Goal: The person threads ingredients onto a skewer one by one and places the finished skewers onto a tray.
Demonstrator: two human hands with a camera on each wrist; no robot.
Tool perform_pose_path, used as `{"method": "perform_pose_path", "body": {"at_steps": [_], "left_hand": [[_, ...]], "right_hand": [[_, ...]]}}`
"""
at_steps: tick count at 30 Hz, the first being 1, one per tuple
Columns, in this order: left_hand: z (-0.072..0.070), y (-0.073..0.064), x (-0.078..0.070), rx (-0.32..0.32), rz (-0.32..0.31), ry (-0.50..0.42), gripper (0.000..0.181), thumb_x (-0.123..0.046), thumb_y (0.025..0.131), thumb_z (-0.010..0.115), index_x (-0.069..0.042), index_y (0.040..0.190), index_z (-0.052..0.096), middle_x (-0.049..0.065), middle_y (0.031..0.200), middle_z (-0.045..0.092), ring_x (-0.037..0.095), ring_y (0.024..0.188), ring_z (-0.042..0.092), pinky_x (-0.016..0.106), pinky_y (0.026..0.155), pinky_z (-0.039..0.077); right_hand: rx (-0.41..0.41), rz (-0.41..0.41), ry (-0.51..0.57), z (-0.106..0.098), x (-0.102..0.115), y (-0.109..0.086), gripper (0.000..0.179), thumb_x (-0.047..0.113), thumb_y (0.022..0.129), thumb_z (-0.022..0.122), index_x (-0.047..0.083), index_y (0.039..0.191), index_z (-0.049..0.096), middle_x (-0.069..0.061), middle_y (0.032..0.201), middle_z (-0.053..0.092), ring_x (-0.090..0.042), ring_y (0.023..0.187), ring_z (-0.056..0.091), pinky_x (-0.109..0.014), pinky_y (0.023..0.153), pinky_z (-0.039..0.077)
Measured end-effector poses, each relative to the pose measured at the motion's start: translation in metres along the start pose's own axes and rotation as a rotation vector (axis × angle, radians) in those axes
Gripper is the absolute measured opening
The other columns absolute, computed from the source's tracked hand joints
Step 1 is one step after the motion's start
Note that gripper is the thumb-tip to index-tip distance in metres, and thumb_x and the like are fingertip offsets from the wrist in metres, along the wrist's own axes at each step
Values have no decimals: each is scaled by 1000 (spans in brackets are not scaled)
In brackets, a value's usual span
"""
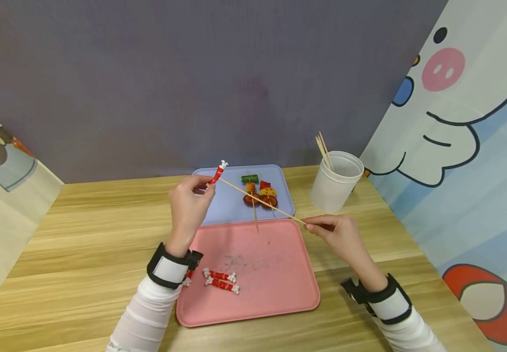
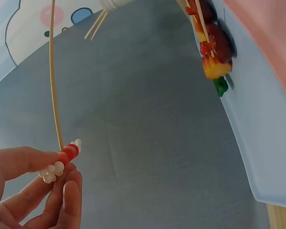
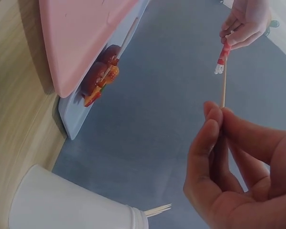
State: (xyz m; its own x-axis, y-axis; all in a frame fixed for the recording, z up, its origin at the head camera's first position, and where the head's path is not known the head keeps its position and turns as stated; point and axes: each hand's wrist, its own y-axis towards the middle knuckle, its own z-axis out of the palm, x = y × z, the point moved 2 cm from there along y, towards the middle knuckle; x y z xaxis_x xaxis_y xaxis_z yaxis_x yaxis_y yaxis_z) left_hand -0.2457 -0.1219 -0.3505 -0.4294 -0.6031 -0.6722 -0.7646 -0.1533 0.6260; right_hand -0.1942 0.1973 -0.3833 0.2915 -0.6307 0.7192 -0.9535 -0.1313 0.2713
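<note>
Between thumb and fingers, my left hand [image 1: 190, 203] pinches a red sausage-shaped piece with white knobbly ends [image 2: 68, 154], raised above the trays. My right hand [image 1: 336, 237] pinches one end of a thin bamboo skewer [image 1: 265, 201]. The skewer slants across between the hands, its far tip right at the middle of the red piece in the left wrist view. Two similar red-and-white pieces [image 1: 222, 284] lie on the pink tray [image 1: 275, 288], and another is partly hidden by my left wrist.
A pale blue tray [image 1: 275, 173] behind the pink one holds two loaded skewers [image 1: 268, 199] of toy food. At the back right stands a white tub [image 1: 330, 190] with several bare skewers [image 1: 323, 150]. A grey wall [image 1: 169, 88] rises behind the wooden table [image 1: 81, 254].
</note>
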Motion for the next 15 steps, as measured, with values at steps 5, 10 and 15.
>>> {"method": "perform_pose_path", "body": {"at_steps": [5, 10, 15], "left_hand": [[3, 0, 5, 8, -16, -3, 10, -7, 79, 70, -4, 88, 75, 9, 79, 72, 21, 65, 65, 37, 61, 53], [4, -1, 7, 15, -21, 2, 10, -8, 79, 71, -4, 88, 75, 10, 79, 72, 22, 66, 66, 35, 62, 52], [4, -1, 8, 20, -19, -2, 11, -8, 79, 70, -3, 88, 75, 10, 79, 72, 22, 66, 66, 35, 62, 51]], "right_hand": [[34, 16, 26, 1, -2, 1, 14, 13, 83, 72, 10, 96, 77, -7, 91, 74, -5, 76, 68, -20, 64, 54], [52, 20, 46, 4, -5, 1, 14, 12, 82, 73, 10, 95, 77, -7, 90, 74, -4, 75, 67, -21, 64, 54], [24, 1, 14, 5, -4, 0, 12, 12, 81, 74, 11, 92, 77, -6, 88, 75, -3, 72, 67, -21, 62, 54]]}}
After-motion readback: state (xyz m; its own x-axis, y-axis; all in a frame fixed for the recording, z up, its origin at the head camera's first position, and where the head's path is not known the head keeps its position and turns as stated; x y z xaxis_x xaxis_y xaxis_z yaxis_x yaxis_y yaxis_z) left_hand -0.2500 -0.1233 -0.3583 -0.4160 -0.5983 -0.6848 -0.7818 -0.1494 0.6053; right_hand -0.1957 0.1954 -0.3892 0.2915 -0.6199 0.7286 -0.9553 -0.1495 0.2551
